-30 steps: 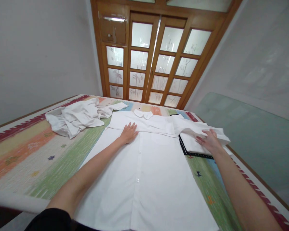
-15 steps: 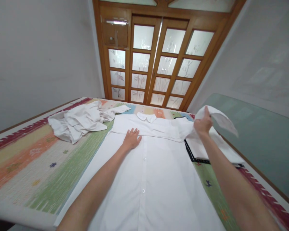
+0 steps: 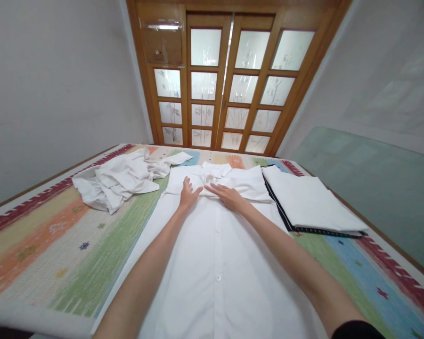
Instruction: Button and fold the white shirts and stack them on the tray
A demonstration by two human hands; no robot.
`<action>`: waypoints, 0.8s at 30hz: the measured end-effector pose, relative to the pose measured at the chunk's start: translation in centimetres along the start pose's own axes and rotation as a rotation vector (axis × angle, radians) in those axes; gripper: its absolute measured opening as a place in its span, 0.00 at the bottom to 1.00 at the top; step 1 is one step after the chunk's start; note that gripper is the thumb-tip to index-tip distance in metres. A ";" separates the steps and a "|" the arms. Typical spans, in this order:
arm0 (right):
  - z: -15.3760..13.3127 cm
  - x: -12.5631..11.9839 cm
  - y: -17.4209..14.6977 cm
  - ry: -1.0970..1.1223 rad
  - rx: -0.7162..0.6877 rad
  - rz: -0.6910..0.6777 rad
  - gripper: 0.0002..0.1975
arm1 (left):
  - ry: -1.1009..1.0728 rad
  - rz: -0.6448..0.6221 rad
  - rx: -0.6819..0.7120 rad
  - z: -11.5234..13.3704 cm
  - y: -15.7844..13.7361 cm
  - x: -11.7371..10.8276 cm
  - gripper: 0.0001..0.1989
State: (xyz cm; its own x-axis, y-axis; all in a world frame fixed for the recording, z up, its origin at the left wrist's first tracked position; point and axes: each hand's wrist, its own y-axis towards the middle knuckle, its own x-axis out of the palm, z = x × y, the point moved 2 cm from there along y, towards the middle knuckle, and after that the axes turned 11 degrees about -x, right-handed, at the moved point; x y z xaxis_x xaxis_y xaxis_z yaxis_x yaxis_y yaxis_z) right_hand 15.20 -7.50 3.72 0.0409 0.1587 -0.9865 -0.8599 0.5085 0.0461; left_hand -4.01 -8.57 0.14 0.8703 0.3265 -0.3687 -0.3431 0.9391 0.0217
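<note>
A white button-front shirt (image 3: 198, 254) lies spread out before me, collar at the far end. Its sleeves (image 3: 254, 186) are folded across the chest below the collar. My left hand (image 3: 189, 193) is at the chest near the folded cloth's lower edge, thumb and fingers apart. My right hand (image 3: 228, 196) lies over the folded sleeves just right of the button line, fingers stretched out and pointing left. The cloth bunches into a small fold by its fingertips. Neither hand grips anything that I can see.
On the left lies a crumpled white garment (image 3: 120, 179). A folded white cloth stack with a black layer beneath (image 3: 318, 202) lies on the right. A striped patterned cover (image 3: 88, 263) is under everything. Wooden glazed doors (image 3: 229, 84) stand beyond the far edge.
My right hand has brought the raised sleeve end from the right in over the shirt's chest and let it go. My left hand has turned onto its edge and shifted slightly left.
</note>
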 end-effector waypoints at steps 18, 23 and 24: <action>6.0 2.0 -7.7 -0.378 0.270 0.075 0.28 | 0.522 0.164 -0.082 4.9 2.1 2.7 0.29; 8.1 3.4 -10.0 -0.370 0.392 0.005 0.26 | 0.316 0.275 -0.148 3.8 3.7 1.1 0.25; 8.5 3.6 -10.4 -0.336 0.422 -0.011 0.27 | 0.270 0.300 -0.177 3.5 4.1 0.6 0.26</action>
State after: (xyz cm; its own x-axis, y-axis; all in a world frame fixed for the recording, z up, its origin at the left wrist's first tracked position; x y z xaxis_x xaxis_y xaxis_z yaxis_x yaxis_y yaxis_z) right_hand 28.59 -5.06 1.05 0.2690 0.3785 -0.8857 -0.5821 0.7965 0.1636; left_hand -3.62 -4.18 3.20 0.6074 0.5201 -0.6005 -0.6422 0.7664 0.0143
